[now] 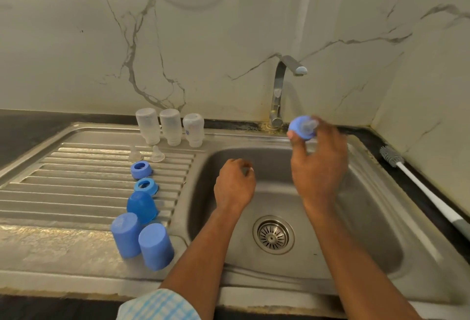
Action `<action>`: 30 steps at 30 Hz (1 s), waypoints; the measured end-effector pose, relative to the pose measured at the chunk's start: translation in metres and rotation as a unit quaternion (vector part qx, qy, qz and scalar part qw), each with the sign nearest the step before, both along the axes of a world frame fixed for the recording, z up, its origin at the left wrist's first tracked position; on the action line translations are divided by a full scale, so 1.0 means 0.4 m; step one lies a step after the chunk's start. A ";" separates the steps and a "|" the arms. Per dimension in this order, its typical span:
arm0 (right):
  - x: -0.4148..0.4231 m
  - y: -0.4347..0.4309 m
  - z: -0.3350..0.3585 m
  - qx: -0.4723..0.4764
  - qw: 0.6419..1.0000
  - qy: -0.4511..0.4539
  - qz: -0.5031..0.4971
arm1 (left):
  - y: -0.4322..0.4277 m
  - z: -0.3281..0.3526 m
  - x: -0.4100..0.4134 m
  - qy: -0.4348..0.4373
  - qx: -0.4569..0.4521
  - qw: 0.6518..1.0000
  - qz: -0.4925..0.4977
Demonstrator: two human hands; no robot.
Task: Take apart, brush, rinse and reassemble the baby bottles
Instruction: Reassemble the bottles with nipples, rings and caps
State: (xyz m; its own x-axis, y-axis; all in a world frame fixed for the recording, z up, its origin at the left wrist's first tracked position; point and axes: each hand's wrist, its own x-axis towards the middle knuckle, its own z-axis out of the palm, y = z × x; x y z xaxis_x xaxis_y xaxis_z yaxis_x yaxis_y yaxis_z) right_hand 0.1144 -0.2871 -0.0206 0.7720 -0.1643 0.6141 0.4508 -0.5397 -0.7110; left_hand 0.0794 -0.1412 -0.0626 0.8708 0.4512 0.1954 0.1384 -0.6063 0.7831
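Observation:
My right hand (319, 164) pinches a blue collar ring with a clear nipple in it (304, 127), raised over the sink basin (376, 218) just right of the tap base. My left hand (235, 184) hangs over the basin with its fingers curled and holds nothing. On the drainboard (63, 187) three clear bottles (170, 128) stand upside down in a row at the back. In front of them lie two clear nipples (146, 154), two blue collar rings (143, 177) and three blue caps (142, 230), mouth down.
The steel tap (282, 90) stands behind the basin with no water running. A bottle brush (422, 190) with a white handle lies on the dark counter to the right of the sink. The drain strainer (273, 235) sits at the basin's bottom. A marble wall rises behind.

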 end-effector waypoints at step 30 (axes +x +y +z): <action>0.039 0.022 -0.105 -0.044 0.957 0.214 0.190 | 0.446 0.271 0.098 0.046 0.200 0.968 0.147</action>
